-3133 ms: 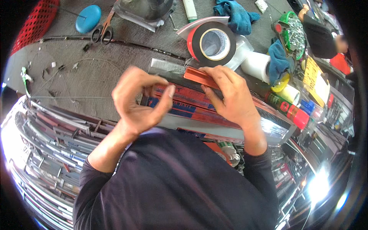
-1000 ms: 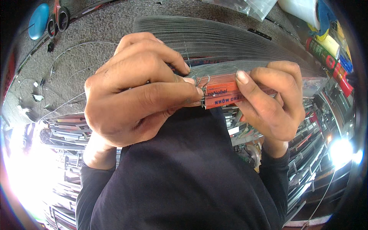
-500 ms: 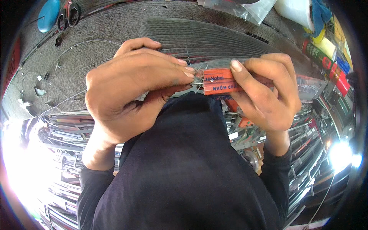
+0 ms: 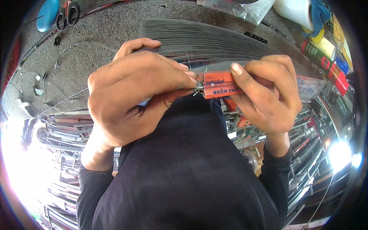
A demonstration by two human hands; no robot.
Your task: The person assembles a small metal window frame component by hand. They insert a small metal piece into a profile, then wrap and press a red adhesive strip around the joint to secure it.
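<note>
My right hand grips a short profile bar covered in orange-red printed film, thumb on its upper face and fingers beneath. Close by, my left hand is closed in a pinch at the bar's left end. Thin frayed strands poke out between those fingertips and the bar; what exactly the left fingers hold is hidden. Just beyond both hands a dark pleated mesh lies spread on the grey carpeted surface, running off to the right behind the bar.
Scissors and a blue oval object lie at the far left. Loose thin cord curls left of my hand. A roll of white film and a red-and-green can sit at the right. Many metal profiles are below.
The bar's left end has tipped slightly, showing more of its upper face and less of its underside. My left fingertips have dropped a little beside it. Both grips stay the same.
</note>
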